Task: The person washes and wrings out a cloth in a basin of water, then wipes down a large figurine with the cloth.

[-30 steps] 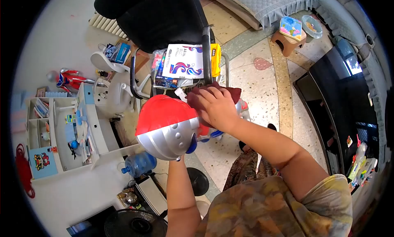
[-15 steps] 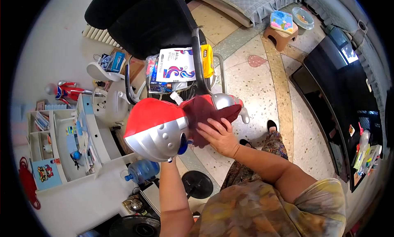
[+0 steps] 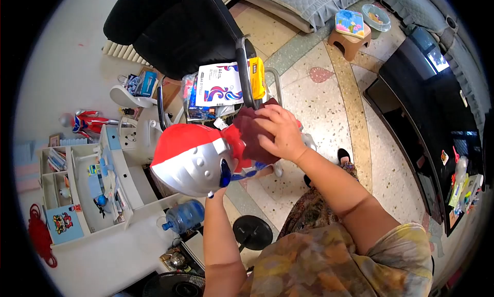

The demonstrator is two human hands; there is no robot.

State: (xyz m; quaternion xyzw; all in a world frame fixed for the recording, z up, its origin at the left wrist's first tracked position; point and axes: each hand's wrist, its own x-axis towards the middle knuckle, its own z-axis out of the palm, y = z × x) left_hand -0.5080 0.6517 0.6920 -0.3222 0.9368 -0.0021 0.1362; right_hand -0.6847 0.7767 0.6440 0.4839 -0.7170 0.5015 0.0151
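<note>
A large red and silver toy figure [image 3: 188, 168] with a blue eye lies across the middle of the view, head to the left. My right hand [image 3: 282, 132] presses a dark maroon cloth [image 3: 252, 137] onto its upper body, fingers curved over the fabric. The cloth covers much of the figure's chest. My left hand is hidden behind the figure's head, and just the wrist [image 3: 216, 196] shows below it; its fingers cannot be seen.
A black office chair [image 3: 172, 29] stands ahead, with a white A4 paper pack [image 3: 218, 85] and a yellow packet [image 3: 257, 78] by its armrest. A water bottle [image 3: 184, 216] and round black base [image 3: 252, 233] are lower left. A television [image 3: 437, 101] fills the right; a stool [image 3: 350, 41] stands beyond.
My right hand and the cloth have moved up and slightly right over the figure's body, uncovering more of its red and blue lower side. The figure's head has shifted slightly left.
</note>
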